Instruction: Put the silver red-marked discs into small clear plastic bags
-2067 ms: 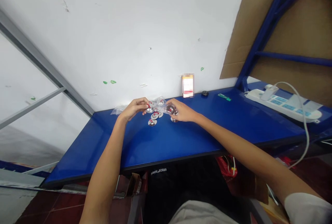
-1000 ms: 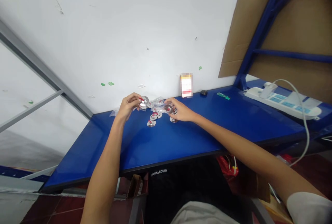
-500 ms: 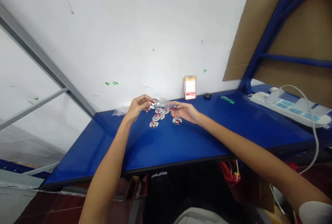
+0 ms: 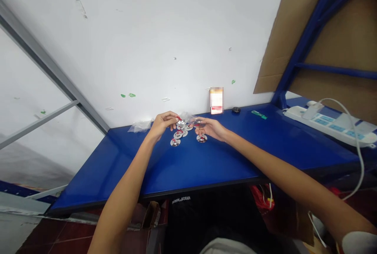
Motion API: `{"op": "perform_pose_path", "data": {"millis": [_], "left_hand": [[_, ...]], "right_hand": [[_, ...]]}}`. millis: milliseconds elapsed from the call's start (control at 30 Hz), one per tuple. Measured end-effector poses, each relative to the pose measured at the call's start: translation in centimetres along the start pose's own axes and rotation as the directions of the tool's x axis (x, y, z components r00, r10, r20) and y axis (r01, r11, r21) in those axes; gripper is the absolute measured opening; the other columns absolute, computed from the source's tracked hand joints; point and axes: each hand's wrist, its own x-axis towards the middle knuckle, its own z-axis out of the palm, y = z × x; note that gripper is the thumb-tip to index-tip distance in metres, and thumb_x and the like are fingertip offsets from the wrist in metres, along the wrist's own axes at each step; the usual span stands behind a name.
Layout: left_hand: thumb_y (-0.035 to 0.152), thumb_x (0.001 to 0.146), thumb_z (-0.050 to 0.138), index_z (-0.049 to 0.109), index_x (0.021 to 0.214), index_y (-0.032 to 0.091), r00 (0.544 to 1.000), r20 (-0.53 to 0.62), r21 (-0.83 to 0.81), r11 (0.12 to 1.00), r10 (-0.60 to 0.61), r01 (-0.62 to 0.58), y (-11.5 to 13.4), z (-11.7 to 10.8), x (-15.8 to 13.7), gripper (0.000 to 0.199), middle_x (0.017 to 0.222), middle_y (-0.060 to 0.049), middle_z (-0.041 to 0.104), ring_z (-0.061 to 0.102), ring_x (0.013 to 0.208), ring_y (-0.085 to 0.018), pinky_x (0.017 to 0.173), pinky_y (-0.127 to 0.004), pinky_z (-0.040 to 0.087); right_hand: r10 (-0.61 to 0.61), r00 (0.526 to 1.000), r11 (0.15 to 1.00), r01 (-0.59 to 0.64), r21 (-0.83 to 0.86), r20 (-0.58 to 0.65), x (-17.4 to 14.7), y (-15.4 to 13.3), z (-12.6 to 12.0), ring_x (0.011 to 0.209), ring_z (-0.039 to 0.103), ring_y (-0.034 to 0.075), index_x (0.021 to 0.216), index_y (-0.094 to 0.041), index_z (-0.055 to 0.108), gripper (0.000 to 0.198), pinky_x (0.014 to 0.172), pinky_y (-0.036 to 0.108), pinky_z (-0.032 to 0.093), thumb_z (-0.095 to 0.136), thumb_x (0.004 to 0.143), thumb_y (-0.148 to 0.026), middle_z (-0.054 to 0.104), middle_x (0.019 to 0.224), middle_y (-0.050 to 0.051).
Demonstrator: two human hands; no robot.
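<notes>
My left hand (image 4: 162,125) pinches a small silver finger cymbal (image 4: 181,123) by its red cord, just above a loose pile of such cymbals. My right hand (image 4: 214,129) grips a clear plastic bag (image 4: 193,119); a dark, shiny round shape shows through it near the fingertips. Between the hands, several cymbals (image 4: 178,134) with red cords overlap on the blue table (image 4: 188,167). One lies nearer me at the left (image 4: 175,143), and another cymbal (image 4: 202,139) rests just below my right fingers.
Flat clear plastic bags (image 4: 140,126) lie left against the white wall. A bright card-like box (image 4: 216,103) leans there, with a black round object (image 4: 236,110) and a green item (image 4: 259,114) beside it. A white power strip (image 4: 330,124) with a cable sits at the right.
My left hand has moved right with the cymbal, bringing it closer to the plastic bag, and the cymbal has tilted. My right hand has hardly moved. The view has shifted slightly.
</notes>
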Motion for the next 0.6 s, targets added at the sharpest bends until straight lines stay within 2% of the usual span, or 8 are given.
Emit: {"op": "perform_pose_path", "data": {"millis": [100,200,267,400,500,600], "left_hand": [[0.035,0.08,0.087,0.077,0.092,0.017,0.999,-0.021,-0.065,0.997,-0.035,0.034,0.4,-0.1,-0.1,0.024,0.068,-0.002,0.067,0.06,0.058,-0.014,0.052,-0.025,0.044],[0.034,0.078,0.089,0.077,0.091,0.017,0.997,0.026,-0.059,0.995,-0.078,0.079,0.9,-0.1,-0.3,0.025,0.067,-0.002,0.066,0.06,0.057,-0.014,0.051,-0.025,0.043],[0.035,0.078,0.089,0.077,0.092,0.016,0.994,0.061,-0.047,0.995,-0.086,0.089,0.9,0.1,-0.4,0.026,0.068,-0.003,0.067,0.06,0.057,-0.014,0.051,-0.026,0.043],[0.038,0.081,0.088,0.078,0.096,0.016,0.998,0.043,-0.017,0.999,-0.037,0.037,0.3,0.6,-0.2,0.028,0.069,-0.003,0.069,0.061,0.058,-0.014,0.052,-0.025,0.046],[0.04,0.083,0.087,0.076,0.1,0.017,0.999,0.025,0.022,0.999,-0.027,0.026,-0.1,1.1,-0.1,0.031,0.069,-0.002,0.07,0.063,0.058,-0.014,0.052,-0.023,0.047],[0.041,0.082,0.088,0.071,0.1,0.019,0.995,0.075,0.046,0.997,-0.069,0.066,-0.2,1.7,-0.2,0.034,0.067,0.0,0.07,0.063,0.055,-0.013,0.047,-0.022,0.046]], "right_hand": [[-0.052,0.998,0.992,0.048,-0.12,-0.034,0.4,0.6,-0.3,0.08,0.065,0.02,0.133,-0.02,0.069,0.05,0.068,0.033,0.055,0.063,0.085,-0.029,0.073,0.125,0.012],[-0.099,0.993,0.963,0.08,-0.255,-0.062,0.7,1.2,-0.6,0.079,0.064,0.018,0.138,-0.023,0.066,0.054,0.071,0.033,0.055,0.062,0.084,-0.025,0.072,0.123,0.009],[-0.154,0.986,0.919,0.119,-0.376,-0.063,0.6,1.2,-0.5,0.087,0.066,0.02,0.142,-0.026,0.064,0.058,0.076,0.035,0.056,0.061,0.085,-0.022,0.07,0.125,0.008],[-0.317,0.949,0.724,0.243,-0.645,0.001,-0.1,0.8,-0.1,0.124,0.062,0.029,0.153,-0.029,0.058,0.072,0.1,0.044,0.056,0.064,0.083,-0.015,0.058,0.142,0.01],[-0.391,0.917,0.578,0.311,-0.755,0.078,-0.4,0.8,0.1,0.129,0.059,0.029,0.16,-0.031,0.05,0.081,0.111,0.05,0.051,0.063,0.083,-0.01,0.055,0.143,0.01],[-0.441,0.889,0.501,0.357,-0.788,0.122,-0.3,1.0,0.0,0.128,0.06,0.029,0.162,-0.031,0.047,0.082,0.113,0.051,0.049,0.062,0.084,-0.008,0.055,0.141,0.011]]}}
